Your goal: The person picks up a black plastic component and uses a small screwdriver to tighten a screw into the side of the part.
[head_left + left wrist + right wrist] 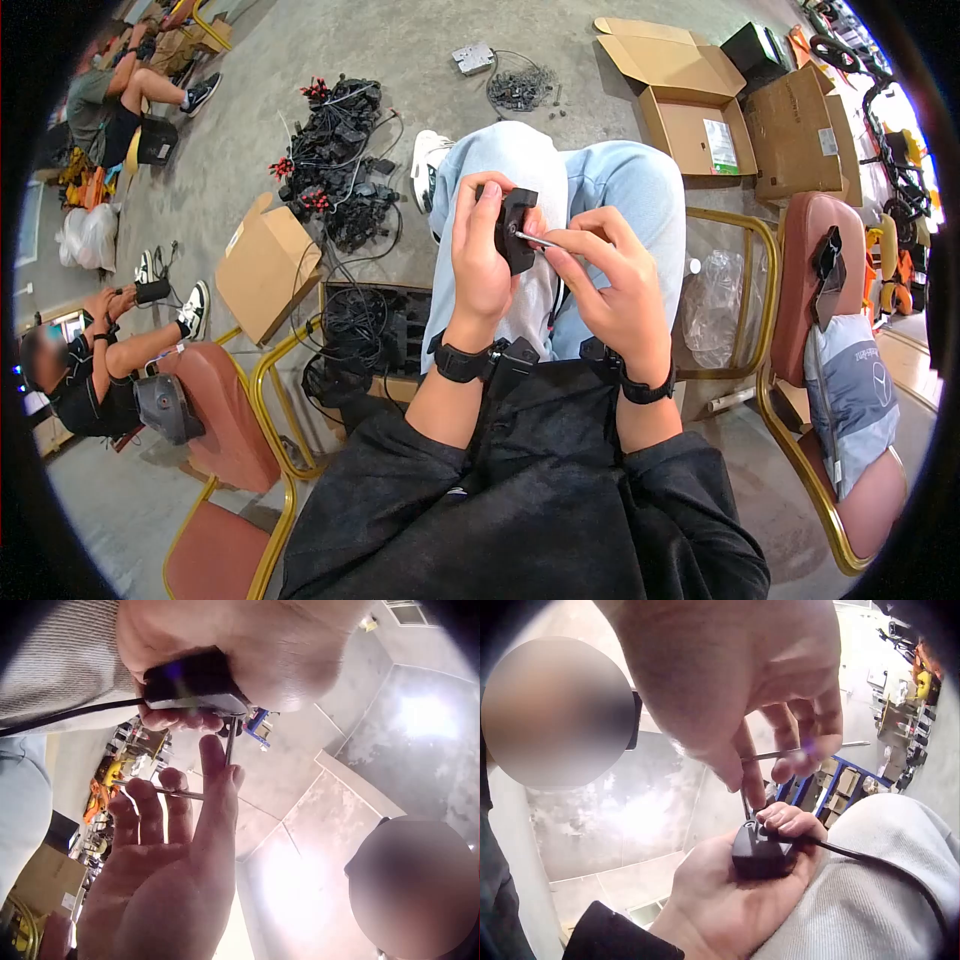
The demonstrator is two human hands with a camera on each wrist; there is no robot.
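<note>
My left hand grips a small black plastic device over the knees, its fingers wrapped round the far side. A black cable runs out of the device. With thumb and index finger, my right hand pinches a thin metal hex key. One arm of the key meets the end face of the device, close to a round hole in the right wrist view. The other arm of the key sticks out sideways past the loosely bent fingers. The fingers hide the key's bend.
Tangled black cables and parts lie on the floor ahead, near an open cardboard box. Chairs flank me; a grey bag lies on the right chair. Two people sit at the left, one nearby.
</note>
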